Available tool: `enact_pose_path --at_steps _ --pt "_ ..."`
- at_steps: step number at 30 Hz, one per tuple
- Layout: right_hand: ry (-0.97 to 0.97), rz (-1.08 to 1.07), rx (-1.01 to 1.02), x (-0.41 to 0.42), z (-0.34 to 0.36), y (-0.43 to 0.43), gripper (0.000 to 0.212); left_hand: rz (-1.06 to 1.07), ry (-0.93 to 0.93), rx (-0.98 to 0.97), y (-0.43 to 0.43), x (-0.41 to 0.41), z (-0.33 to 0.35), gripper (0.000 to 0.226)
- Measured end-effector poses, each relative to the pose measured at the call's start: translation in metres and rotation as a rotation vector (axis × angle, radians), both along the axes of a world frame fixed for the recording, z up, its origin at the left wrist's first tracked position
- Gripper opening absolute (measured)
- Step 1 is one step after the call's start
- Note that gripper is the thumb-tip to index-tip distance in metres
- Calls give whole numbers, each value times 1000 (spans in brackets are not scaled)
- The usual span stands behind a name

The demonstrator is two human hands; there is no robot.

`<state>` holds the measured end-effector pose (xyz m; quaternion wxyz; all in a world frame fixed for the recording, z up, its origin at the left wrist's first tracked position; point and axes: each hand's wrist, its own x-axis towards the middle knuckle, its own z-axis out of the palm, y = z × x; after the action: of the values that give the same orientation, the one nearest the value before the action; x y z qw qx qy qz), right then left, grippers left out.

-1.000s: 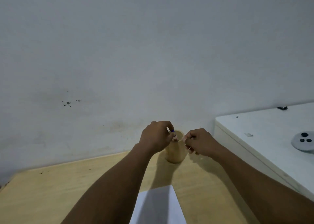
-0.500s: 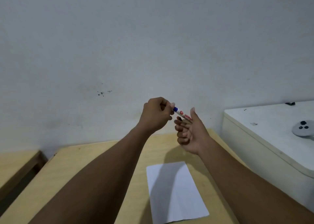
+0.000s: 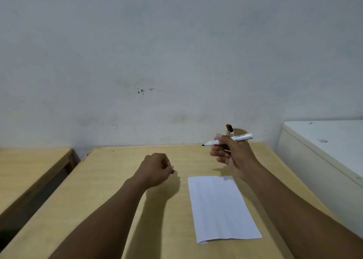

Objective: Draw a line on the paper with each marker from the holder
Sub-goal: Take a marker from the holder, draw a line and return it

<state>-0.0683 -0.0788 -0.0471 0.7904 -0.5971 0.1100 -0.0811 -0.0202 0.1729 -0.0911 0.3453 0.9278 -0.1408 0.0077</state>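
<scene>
Since half a second ago I see the two hands part: they were together at the marker, and now the left hand has dropped low over the wooden table, left of the paper, while the right hand stays raised nearer the wall. The marker is now uncapped, its dark tip bare and pointing left, the white barrel lying almost level across the right hand's fingers, which are closed around its middle. The left hand is curled into a fist around the blue cap, of which I see only a small bit past the knuckles. The white paper lies flat on the table below the right hand, and I see no line on it. My view has also tipped down: more of the table and the whole sheet show now. Behind the right hand, against the wall, the holder is mostly hidden, with a red-capped marker standing up out of it. A white cabinet stands at the right of the table.
</scene>
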Motion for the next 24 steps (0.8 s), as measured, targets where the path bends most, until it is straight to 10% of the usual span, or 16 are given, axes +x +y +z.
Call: enact_pose_path --at_steps 9,17,24 --pt "62 28 -191 18 -65 29 7 -3 -134 110 -17 -11 -52 19" --pt "45 4 -383 18 -97 42 11 -24 -56 197 -22 -7 -60 103" --pt "5 -4 -547 15 -105 43 14 -20 -12 276 -26 -2 -60 109"
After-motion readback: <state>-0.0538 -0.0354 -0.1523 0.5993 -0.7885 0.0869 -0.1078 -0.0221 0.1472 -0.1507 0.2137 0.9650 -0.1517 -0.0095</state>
